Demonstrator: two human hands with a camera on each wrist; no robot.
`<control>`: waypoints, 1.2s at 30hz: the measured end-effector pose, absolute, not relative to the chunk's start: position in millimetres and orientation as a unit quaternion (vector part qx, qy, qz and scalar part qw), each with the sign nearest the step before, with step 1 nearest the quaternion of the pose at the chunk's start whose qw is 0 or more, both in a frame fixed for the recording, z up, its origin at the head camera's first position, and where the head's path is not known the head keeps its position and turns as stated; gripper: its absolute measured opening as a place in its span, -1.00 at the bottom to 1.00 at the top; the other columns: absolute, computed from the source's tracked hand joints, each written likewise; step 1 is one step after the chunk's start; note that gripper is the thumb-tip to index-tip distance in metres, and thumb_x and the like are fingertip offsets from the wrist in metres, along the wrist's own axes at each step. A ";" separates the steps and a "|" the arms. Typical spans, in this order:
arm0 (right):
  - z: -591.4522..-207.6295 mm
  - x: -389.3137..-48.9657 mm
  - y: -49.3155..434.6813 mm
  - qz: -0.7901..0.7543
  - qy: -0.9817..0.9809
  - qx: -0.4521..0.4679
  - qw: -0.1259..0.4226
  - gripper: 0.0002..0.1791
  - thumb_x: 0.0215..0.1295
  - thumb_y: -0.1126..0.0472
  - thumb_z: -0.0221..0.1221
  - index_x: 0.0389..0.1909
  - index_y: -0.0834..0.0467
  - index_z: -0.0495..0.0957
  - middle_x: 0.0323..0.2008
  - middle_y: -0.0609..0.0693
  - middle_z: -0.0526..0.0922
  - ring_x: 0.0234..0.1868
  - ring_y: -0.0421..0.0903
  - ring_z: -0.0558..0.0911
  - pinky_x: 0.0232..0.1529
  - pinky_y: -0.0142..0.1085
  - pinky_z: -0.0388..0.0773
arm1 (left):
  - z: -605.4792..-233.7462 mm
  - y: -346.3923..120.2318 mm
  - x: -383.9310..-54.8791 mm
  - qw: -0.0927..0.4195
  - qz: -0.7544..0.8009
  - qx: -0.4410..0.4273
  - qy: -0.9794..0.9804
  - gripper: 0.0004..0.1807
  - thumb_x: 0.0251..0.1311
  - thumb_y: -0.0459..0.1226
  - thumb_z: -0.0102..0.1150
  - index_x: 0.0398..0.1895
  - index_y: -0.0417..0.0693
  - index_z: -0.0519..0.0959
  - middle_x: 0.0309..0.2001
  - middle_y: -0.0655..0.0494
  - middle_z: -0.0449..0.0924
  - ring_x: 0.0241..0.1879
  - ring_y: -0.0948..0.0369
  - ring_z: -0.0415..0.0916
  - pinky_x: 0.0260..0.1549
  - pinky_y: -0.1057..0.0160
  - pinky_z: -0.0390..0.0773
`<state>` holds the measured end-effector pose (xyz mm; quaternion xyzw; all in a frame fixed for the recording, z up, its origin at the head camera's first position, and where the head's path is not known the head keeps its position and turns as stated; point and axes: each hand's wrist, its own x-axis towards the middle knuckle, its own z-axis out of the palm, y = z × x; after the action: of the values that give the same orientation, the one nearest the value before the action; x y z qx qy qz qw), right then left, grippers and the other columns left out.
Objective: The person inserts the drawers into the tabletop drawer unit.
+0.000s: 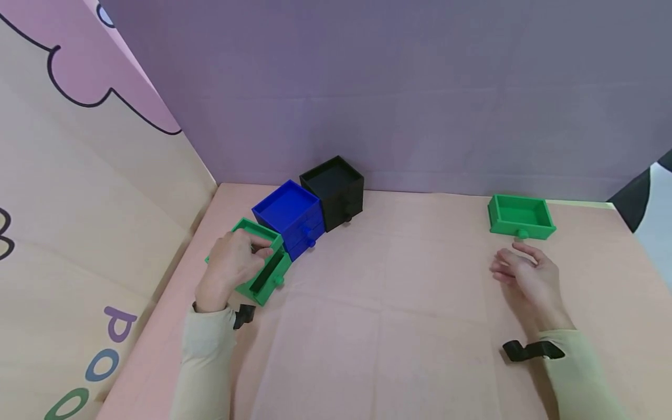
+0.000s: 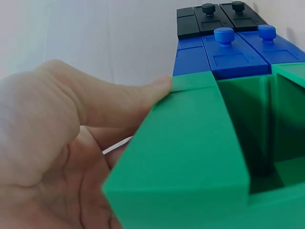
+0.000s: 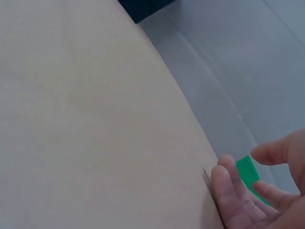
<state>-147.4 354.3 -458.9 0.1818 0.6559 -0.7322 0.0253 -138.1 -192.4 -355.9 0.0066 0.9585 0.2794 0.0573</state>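
At the left of the head view my left hand (image 1: pixel 230 265) grips a small green drawer cabinet (image 2: pixel 181 148) by its top part. The left wrist view has the thumb lying along the cabinet's front edge and the other fingers on the far side. An open slot shows in its front, beside a knob (image 1: pixel 279 281). On the right, a loose green drawer (image 1: pixel 522 217) sits on the table with its own knob toward me. My right hand (image 1: pixel 530 283) is just in front of that drawer, fingers loosely bent and holding nothing.
A blue drawer cabinet (image 1: pixel 287 205) stands against the green one, and a black drawer cabinet (image 1: pixel 345 201) adjoins it behind. A grey-purple wall panel (image 1: pixel 399 99) rises at the table's back edge. A printed cloth (image 1: pixel 79 192) borders the left side.
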 end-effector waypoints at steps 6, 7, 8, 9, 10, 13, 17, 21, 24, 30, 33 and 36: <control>-455.9 -150.1 366.5 -0.742 0.644 0.185 0.004 -0.70 0.53 0.17 0.27 0.10 -0.06 0.37 -0.30 -0.27 0.80 -0.38 -0.23 0.84 -0.31 -0.38 0.77 | -357.8 -189.9 -137.7 0.038 0.277 0.022 0.960 -0.74 0.44 -0.26 0.27 0.09 -0.02 0.82 -0.05 -0.06 0.85 -0.68 0.22 0.42 -0.62 0.31 0.24; -455.6 -150.5 368.6 -0.740 0.646 0.187 0.000 -0.70 0.54 0.16 0.27 0.10 -0.06 0.37 -0.30 -0.27 0.79 -0.39 -0.23 0.84 -0.32 -0.38 0.77 | -358.2 -189.0 -138.0 0.033 0.276 0.027 0.960 -0.75 0.44 -0.27 0.27 0.06 -0.01 0.83 -0.14 -0.03 0.86 -0.67 0.22 0.42 -0.60 0.30 0.26; -455.6 -151.0 370.4 -0.737 0.648 0.192 -0.004 -0.71 0.54 0.15 0.26 0.10 -0.07 0.37 -0.30 -0.28 0.78 -0.39 -0.24 0.84 -0.33 -0.39 0.76 | -358.6 -188.2 -138.4 0.028 0.276 0.032 0.960 -0.76 0.43 -0.27 0.27 0.03 -0.01 0.84 -0.24 0.00 0.85 -0.66 0.22 0.42 -0.58 0.29 0.27; -455.6 -151.7 372.0 -0.738 0.646 0.197 -0.007 -0.70 0.54 0.14 0.27 0.10 -0.07 0.36 -0.30 -0.28 0.77 -0.39 -0.24 0.84 -0.33 -0.38 0.76 | -359.1 -187.3 -138.8 0.023 0.276 0.036 0.960 -0.77 0.42 -0.28 0.27 0.00 0.00 0.85 -0.35 0.04 0.83 -0.65 0.23 0.41 -0.57 0.28 0.28; -456.1 -152.8 373.1 -0.736 0.646 0.202 -0.011 -0.68 0.54 0.14 0.27 0.13 -0.05 0.35 -0.29 -0.28 0.75 -0.39 -0.25 0.83 -0.33 -0.38 0.76 | -359.6 -186.5 -139.1 0.017 0.277 0.040 0.960 -0.79 0.42 -0.29 0.27 -0.06 -0.01 0.86 -0.46 0.09 0.76 -0.66 0.23 0.38 -0.57 0.29 0.25; -458.6 -158.2 375.1 -0.731 0.646 0.221 -0.019 -0.65 0.54 0.12 0.26 0.15 -0.07 0.31 -0.27 -0.26 0.71 -0.39 -0.27 0.83 -0.32 -0.40 0.76 | -361.0 -185.3 -139.4 0.007 0.278 0.040 0.960 -0.82 0.39 -0.31 0.28 -0.16 0.00 0.87 -0.62 0.15 0.57 -0.69 0.23 0.30 -0.61 0.31 0.16; -462.8 -167.1 374.4 -0.750 0.610 0.250 -0.044 -0.61 0.51 0.19 0.27 0.13 -0.08 0.27 -0.31 -0.20 0.74 -0.43 -0.21 0.83 -0.36 -0.35 0.77 | -362.7 -186.3 -138.4 0.005 0.277 0.042 0.960 -0.80 0.39 -0.30 0.29 -0.07 -0.01 0.87 -0.34 0.02 0.82 -0.69 0.24 0.34 -0.63 0.30 0.19; -465.4 -173.8 373.4 -0.755 0.595 0.269 -0.056 -0.48 0.50 0.23 0.28 0.28 -0.04 0.22 -0.36 -0.17 0.76 -0.46 -0.19 0.82 -0.40 -0.32 0.77 | -363.1 -187.7 -137.3 0.013 0.278 0.043 0.960 -0.75 0.42 -0.29 0.27 0.06 -0.02 0.83 -0.07 -0.06 0.85 -0.70 0.22 0.37 -0.63 0.29 0.24; -466.9 -178.0 373.3 -0.742 0.613 0.267 -0.052 -0.45 0.51 0.20 0.27 0.34 -0.04 0.20 -0.36 -0.20 0.75 -0.46 -0.22 0.81 -0.40 -0.33 0.77 | -362.4 -188.5 -136.4 0.019 0.280 0.037 0.959 -0.73 0.44 -0.28 0.27 0.10 -0.03 0.81 0.00 -0.08 0.84 -0.72 0.21 0.33 -0.64 0.29 0.22; -473.0 -185.9 373.7 -0.703 0.661 0.258 -0.053 -0.65 0.53 0.21 0.23 0.06 -0.12 0.25 -0.45 -0.25 0.73 -0.53 -0.25 0.79 -0.46 -0.35 0.74 | -360.3 -188.9 -134.8 0.026 0.265 0.021 0.964 -0.72 0.44 -0.24 0.27 0.12 -0.03 0.80 0.05 -0.09 0.82 -0.71 0.22 0.35 -0.63 0.28 0.25; -474.7 -189.5 374.0 -0.679 0.681 0.267 -0.059 -0.70 0.54 0.16 0.22 0.02 -0.14 0.27 -0.46 -0.29 0.72 -0.55 -0.28 0.77 -0.48 -0.39 0.73 | -359.9 -189.6 -134.6 0.025 0.264 0.018 0.964 -0.72 0.44 -0.24 0.28 0.12 -0.02 0.80 0.00 -0.09 0.84 -0.72 0.21 0.34 -0.64 0.29 0.24; -475.4 -193.0 373.0 -0.663 0.690 0.284 -0.070 -0.74 0.55 0.12 0.22 0.01 -0.13 0.31 -0.44 -0.30 0.70 -0.56 -0.30 0.76 -0.49 -0.41 0.72 | -360.4 -190.9 -134.0 0.029 0.267 0.011 0.963 -0.72 0.44 -0.24 0.28 0.12 -0.01 0.80 -0.11 -0.07 0.85 -0.74 0.22 0.28 -0.65 0.30 0.19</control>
<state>-193.0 373.0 -475.4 0.2837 0.6897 -0.6626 -0.0696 -134.0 -190.9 -360.4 0.0110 0.9632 0.2669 0.0294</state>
